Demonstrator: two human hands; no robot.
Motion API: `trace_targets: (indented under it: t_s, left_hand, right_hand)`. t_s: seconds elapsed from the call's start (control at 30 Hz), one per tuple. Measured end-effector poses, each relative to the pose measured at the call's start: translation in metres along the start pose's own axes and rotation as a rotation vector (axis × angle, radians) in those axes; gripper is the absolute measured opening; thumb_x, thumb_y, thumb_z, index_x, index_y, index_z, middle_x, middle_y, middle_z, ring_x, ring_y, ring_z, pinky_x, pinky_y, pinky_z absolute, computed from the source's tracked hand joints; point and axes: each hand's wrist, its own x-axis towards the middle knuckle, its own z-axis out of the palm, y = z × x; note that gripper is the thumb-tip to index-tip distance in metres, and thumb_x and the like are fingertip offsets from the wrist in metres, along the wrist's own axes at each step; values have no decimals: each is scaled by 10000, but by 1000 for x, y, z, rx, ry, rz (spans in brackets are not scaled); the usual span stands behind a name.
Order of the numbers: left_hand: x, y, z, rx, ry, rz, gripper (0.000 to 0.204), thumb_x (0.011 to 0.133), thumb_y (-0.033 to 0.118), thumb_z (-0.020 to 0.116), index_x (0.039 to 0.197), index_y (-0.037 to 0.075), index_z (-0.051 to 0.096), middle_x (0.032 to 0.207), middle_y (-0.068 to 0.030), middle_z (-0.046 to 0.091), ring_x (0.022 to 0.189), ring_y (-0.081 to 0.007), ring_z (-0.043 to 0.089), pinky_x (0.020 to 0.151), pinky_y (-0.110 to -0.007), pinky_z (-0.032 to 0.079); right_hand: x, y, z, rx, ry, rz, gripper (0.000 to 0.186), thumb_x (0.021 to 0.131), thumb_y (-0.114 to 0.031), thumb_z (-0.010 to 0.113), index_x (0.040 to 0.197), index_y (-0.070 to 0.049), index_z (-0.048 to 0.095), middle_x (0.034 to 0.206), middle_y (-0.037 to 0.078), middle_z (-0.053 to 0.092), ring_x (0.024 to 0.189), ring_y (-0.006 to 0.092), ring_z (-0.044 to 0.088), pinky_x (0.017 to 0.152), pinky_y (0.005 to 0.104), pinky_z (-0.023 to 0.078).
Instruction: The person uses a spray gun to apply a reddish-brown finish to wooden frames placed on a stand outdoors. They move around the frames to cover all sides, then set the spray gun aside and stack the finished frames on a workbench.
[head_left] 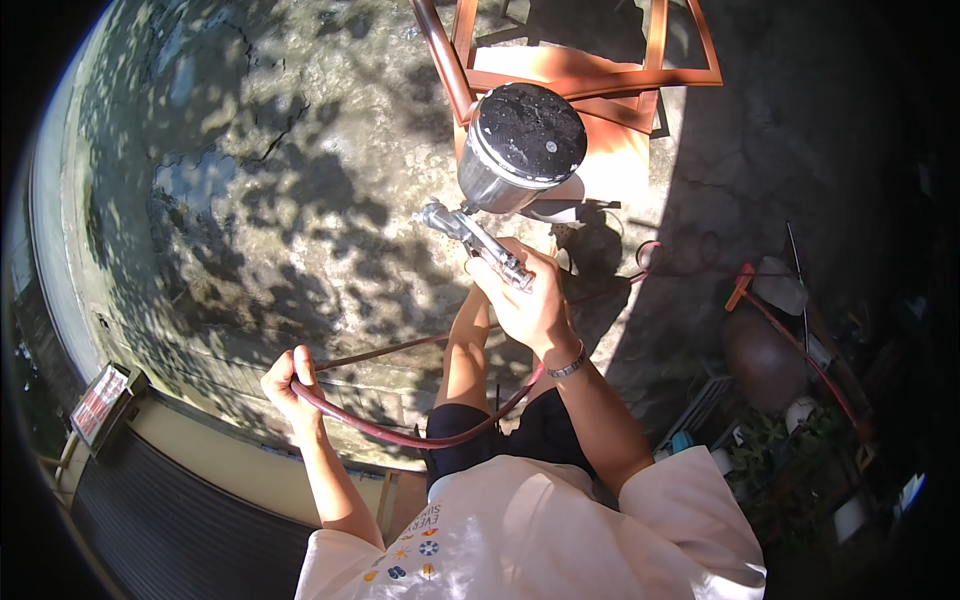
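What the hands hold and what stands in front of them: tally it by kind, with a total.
Spray gun in right hand: 1
Red hose in left hand: 1
Orange-brown frame: 1
Total: 3

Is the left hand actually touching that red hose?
Touching. The head view shows the left hand closed in a fist around the red hose, which emerges from the fist.

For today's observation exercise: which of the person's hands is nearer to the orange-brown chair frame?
Right. The right hand, gripping the spray gun, is just below the chair frame; the left hand holds the red hose farther away.
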Motion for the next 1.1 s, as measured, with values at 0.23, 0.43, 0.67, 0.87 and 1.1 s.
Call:
trace_targets:
  t_s: [0.23,0.43,0.67,0.87,1.1]
  left_hand:
    - [10,29,29,115,-105,72,503,923,99,679,587,41,311,520,-18,301,497,-111,247,471,-310,186]
    - [26,79,91,74,-192,137,503,862,63,747,579,36,332,515,-38,303,471,-153,260,466,-322,208]
    - [37,137,163,89,-304,156,519,849,84,776,574,39,338,507,-40,316,464,-159,271,457,-316,218]
    - [50,168,203,162,-357,183,545,830,119,806,564,38,338,504,-46,324,458,-163,263,441,-334,229]
    - [63,161,197,164,-348,125,554,851,151,796,562,31,338,502,-37,326,471,-141,255,442,-323,220]
  right_hand:
    - [52,1,-90,-295,275,143,268,927,-212,704,890,49,663,706,149,676,626,188,667,579,323,487]
    - [95,4,-214,-269,453,169,312,947,-320,678,895,-13,672,659,-10,600,485,44,477,451,231,348]
    - [140,34,-348,-347,623,261,339,923,-325,704,947,13,721,670,26,643,580,62,550,519,273,410]
    - [163,27,-431,-522,838,306,494,916,-437,682,910,57,693,695,95,676,382,145,529,355,300,370]
    - [153,27,-418,-500,899,302,497,926,-439,673,949,57,692,732,111,691,367,140,526,340,303,356]
